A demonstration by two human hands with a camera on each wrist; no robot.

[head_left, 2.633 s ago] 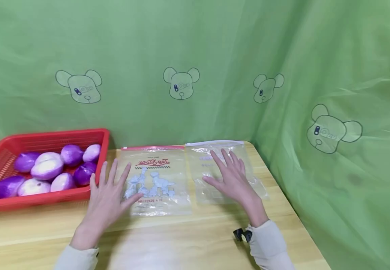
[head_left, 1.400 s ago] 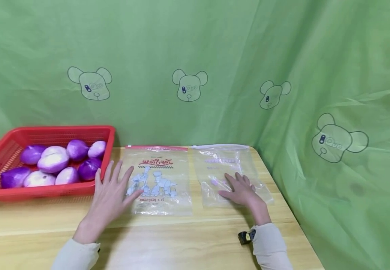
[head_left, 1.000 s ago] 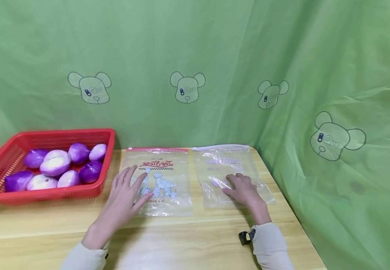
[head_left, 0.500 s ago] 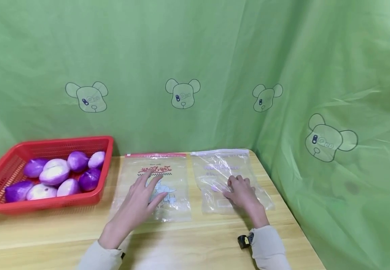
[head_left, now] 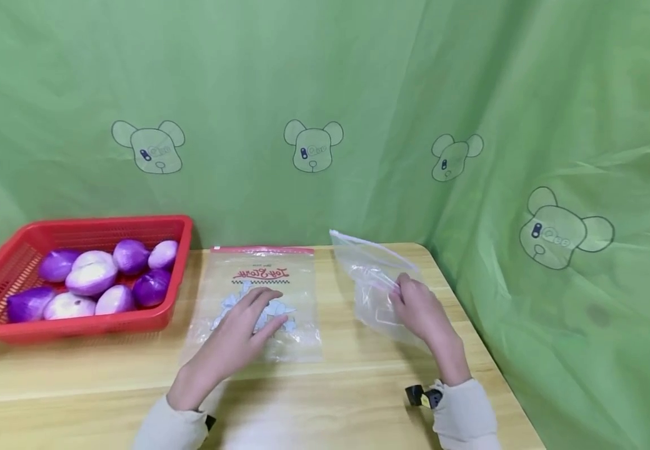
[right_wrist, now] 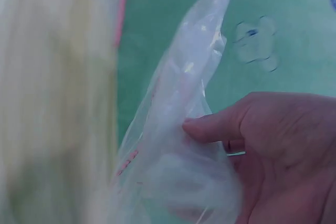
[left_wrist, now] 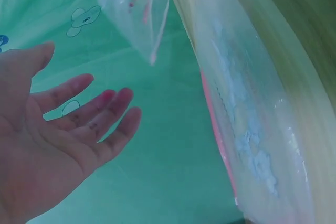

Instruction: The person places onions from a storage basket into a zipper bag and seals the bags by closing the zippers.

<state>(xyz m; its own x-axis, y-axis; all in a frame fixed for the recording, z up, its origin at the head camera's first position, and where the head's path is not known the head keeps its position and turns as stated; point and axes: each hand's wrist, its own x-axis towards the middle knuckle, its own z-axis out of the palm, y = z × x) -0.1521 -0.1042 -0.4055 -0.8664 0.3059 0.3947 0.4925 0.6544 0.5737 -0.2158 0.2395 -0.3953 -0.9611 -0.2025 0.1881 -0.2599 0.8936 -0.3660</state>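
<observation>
My right hand [head_left: 422, 310] pinches a clear zip bag [head_left: 372, 275] between thumb and fingers, its pale zip edge lifted and slanting. In the right wrist view, the thumb presses the crumpled film of this zip bag [right_wrist: 184, 103], with the other fingers mostly hidden behind it. My left hand [head_left: 235, 340] hovers over a second zip bag [head_left: 297, 275], which lies flat with a red zip strip, red lettering and pale blue printed figures. In the left wrist view, the fingers of the left hand [left_wrist: 68, 129] are loosely bent and hold nothing.
A red plastic basket [head_left: 175, 262] with several purple-and-white onions [head_left: 91, 273] stands on the left of the wooden table [head_left: 302, 406]. Green curtain [head_left: 235, 75] with bear heads rises behind the table and along its right side.
The right hand first lay spread on the right bag, then drew its fingers together and lifted the bag. The left hand has moved right, away from the basket, onto the red-stripped bag.
</observation>
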